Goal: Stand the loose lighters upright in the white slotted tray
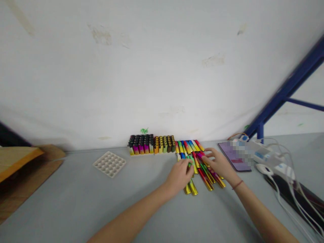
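Observation:
Colourful lighters with gold-coloured ends lie loose on the grey table, some side by side and some overlapping. My left hand is over the left part of them, its fingers curled around a green lighter that is mostly hidden. To the right, the thumb and fingers of my right hand are at a magenta lighter, closed about its end. Behind my hands, a row of lighters lies against the wall. Left of that row, upright black-topped lighters and gold-topped lighters stand in blocks.
A pale tray with round hollows lies on the table to the left. Brown cardboard is at the far left. On the right are a phone, a power strip and white cables. A blue metal frame slants upward behind them.

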Demonstrator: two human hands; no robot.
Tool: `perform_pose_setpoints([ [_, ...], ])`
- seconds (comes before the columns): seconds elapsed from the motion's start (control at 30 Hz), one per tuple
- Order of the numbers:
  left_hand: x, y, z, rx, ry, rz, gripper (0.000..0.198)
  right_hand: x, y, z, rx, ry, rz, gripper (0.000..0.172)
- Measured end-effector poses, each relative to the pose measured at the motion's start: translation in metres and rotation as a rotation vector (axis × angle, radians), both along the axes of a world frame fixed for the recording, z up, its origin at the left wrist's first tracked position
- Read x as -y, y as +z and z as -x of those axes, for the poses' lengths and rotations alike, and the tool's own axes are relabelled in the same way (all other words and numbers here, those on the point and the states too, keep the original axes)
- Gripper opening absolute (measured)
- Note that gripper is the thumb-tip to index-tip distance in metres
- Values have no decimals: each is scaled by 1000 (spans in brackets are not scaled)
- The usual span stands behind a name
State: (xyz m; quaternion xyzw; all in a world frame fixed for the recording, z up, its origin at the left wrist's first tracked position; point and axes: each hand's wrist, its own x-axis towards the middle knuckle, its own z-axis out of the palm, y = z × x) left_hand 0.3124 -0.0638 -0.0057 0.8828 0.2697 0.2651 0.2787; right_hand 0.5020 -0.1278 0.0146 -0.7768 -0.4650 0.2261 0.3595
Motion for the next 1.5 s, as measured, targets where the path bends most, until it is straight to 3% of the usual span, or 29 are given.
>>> perform_pose_setpoints([
  [0.2, 18, -13, -9, -256, -14, -264, 17, -4, -12, 7, 388, 51, -20, 20],
  [0.43, 14, -9, -2, -297, 1, -329, 19, -6, -14, 0, 543, 62, -2, 32],
  [0.5, 13, -5, 6, -260, -9, -327, 26, 3, -14, -10, 586, 32, -76, 38],
  [0.57, 14, -4, 16, -222, -45, -321, 45, 18, -18, -21, 676, 1, -152, 42],
  [0.67, 19, -7, 30, -284, -141, -280, 66, 46, -36, -26, 826, -25, -79, 54],
  [0.77, 23, -15, 36, -324, -194, -234, 69, 68, -56, -18, 861, 8, 27, 59],
  [0.87, 24, -19, 36, -313, -189, -232, 62, 79, -65, -6, 878, 15, -11, 54],
  [1.17, 18, -19, 35, -301, -263, -303, 57, 110, -67, 11, 909, 66, -190, 44],
  [1.3, 20, -15, 28, -266, -317, -362, 65, 112, -68, 15, 925, 68, -165, 45],
  [1.4, 28, -11, 17, -225, -451, -423, 63, 107, -69, 15, 946, 113, -122, 47],
  [1.5, 33, -12, 5, -207, -476, -457, 60, 106, -70, 12, 964, 156, -104, 48],
])
